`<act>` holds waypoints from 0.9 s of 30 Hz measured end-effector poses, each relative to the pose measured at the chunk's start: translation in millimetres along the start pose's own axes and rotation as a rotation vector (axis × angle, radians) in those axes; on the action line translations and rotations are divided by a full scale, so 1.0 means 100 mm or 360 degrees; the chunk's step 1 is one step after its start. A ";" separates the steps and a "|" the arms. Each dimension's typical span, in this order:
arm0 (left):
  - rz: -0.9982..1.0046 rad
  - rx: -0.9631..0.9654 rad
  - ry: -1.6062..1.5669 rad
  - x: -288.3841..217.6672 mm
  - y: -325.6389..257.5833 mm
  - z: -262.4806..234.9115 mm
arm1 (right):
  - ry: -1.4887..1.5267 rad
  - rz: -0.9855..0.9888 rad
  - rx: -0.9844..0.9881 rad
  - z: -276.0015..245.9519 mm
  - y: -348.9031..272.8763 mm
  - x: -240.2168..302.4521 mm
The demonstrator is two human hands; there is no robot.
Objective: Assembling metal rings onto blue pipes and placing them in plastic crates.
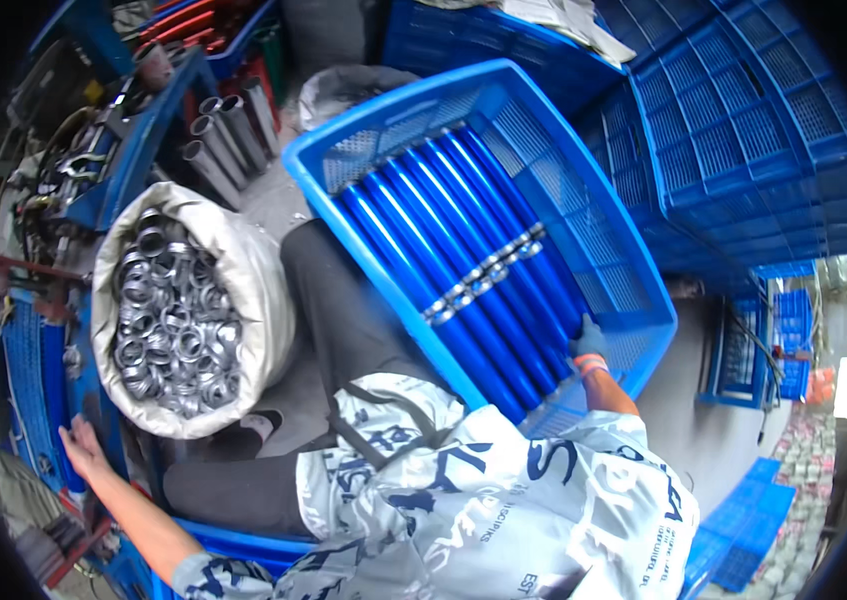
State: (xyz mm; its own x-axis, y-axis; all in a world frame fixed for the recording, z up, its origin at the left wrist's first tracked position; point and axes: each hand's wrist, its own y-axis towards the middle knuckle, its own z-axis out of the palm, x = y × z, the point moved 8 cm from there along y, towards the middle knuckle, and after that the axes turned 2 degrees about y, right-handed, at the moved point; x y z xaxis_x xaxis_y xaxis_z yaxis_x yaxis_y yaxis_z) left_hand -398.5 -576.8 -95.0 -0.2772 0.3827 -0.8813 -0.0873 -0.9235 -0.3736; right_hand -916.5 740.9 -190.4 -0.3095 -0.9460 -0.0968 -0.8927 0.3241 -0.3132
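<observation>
My right hand (pixel 588 343), in a dark grey glove with an orange band at the wrist, reaches inside the near right end of a large blue plastic crate (pixel 658 325). It rests against the rightmost of several shiny blue tubes (pixel 423 205), laid side by side with silver ends. Blur and the tubes' edge hide how its fingers are bent. Out to the left, my bare left hand (pixel 85 452) has its fingers stretched out, beside an upright blue tube (pixel 55 385). Whether it touches that tube I cannot tell.
A white sack (pixel 278 290) of silver metal rings (pixel 178 320) stands between my legs and the left bench. Grey metal pipes (pixel 213 150) stand behind it. Stacked blue crates (pixel 733 130) rise at the back right. Metal parts crowd the left workbench (pixel 128 150).
</observation>
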 end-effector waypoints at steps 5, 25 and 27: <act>0.0281 -0.0140 0.0261 0.23 -0.75 -0.18 | -0.0221 0.0053 -0.0064 0.17 -0.06 -0.08; -0.0111 -0.1109 0.1886 1.94 -5.22 -3.78 | -0.0287 -0.0043 -0.0387 0.79 0.29 -0.29; -0.0225 -0.0995 0.2162 2.15 -5.26 -3.74 | -0.0247 0.0090 -0.0078 0.85 0.31 -0.36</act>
State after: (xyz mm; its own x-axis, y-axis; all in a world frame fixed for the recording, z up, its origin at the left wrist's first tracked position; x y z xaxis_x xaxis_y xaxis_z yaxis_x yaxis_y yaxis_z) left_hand -54.4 1.0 -196.1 0.8034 0.5215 -0.2873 0.4719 -0.8520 -0.2269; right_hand -904.7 784.0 -277.2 -0.3087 -0.9153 -0.2586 -0.8914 0.3733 -0.2569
